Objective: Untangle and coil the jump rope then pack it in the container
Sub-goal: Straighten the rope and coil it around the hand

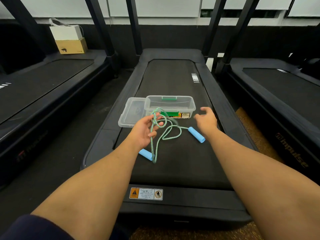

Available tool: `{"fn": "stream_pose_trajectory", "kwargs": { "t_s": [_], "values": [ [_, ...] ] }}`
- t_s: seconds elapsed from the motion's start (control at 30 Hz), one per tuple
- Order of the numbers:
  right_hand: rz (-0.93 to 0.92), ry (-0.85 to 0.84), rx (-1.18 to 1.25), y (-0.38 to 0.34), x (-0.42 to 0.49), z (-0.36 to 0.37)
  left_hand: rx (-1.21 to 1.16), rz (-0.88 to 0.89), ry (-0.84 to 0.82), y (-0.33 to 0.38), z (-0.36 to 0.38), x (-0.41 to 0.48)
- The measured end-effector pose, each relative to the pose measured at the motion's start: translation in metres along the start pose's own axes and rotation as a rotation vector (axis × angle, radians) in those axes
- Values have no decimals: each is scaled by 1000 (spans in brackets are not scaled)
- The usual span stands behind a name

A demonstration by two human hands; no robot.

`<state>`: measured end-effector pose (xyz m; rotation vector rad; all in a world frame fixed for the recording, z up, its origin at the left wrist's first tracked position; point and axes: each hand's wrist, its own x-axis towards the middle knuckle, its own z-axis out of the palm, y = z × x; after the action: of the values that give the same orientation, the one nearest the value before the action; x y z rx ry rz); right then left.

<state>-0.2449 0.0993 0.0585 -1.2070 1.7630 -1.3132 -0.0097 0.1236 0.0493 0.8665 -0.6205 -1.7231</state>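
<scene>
Jump rope (152,148), braided pale-green cord with smooth blue tube handles (196,135), hangs looped from my gripping left hand (143,132) onto the black treadmill belt (173,80); my right hand (207,121) hovers apart, loose-fingered, near the clear rectangular plastic container (191,105).

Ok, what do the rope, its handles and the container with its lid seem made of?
Rope: braided cord, probably cotton or nylon; woven green-and-blue pattern, limp loops. Handles: matte light-blue tubes, foam or soft plastic, cannot tell which. Container and lid: clear glossy hard plastic, see-through, with green clips.
</scene>
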Motion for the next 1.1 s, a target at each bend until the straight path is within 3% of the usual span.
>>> {"fn": "stream_pose_trajectory", "kwargs": {
  "t_s": [0.07, 0.13, 0.2, 0.27, 0.47, 0.57, 0.87, 1.03, 1.1],
  "values": [
    [-38, -116, 75, -13, -2, 7, 22, 6, -4, -1, 3, 1],
    [-88, -361, 102, -29, -10, 13, 48, 11, -11, -1, 6, 3],
    [-167, -562, 33, -44, -19, 18, 69, 23, -20, 0, 9, 5],
    [-243, -659, -60, -51, -22, 24, 98, 42, -27, 0, 11, 7],
    [-420, -631, -273, -36, -14, 39, 59, 29, -40, 2, 13, 8],
    [-340, -568, -209, -32, -13, 32, 87, 30, -30, 3, 14, 9],
    [66, -703, 340, -34, -19, 26, 128, 46, -65, 1, 15, 7],
    [161, -757, 188, -36, -24, 18, 176, 45, -69, -1, 11, 11],
    [82, -658, 111, -33, -19, 18, 231, 38, -63, -2, 10, 12]
  ]
}}
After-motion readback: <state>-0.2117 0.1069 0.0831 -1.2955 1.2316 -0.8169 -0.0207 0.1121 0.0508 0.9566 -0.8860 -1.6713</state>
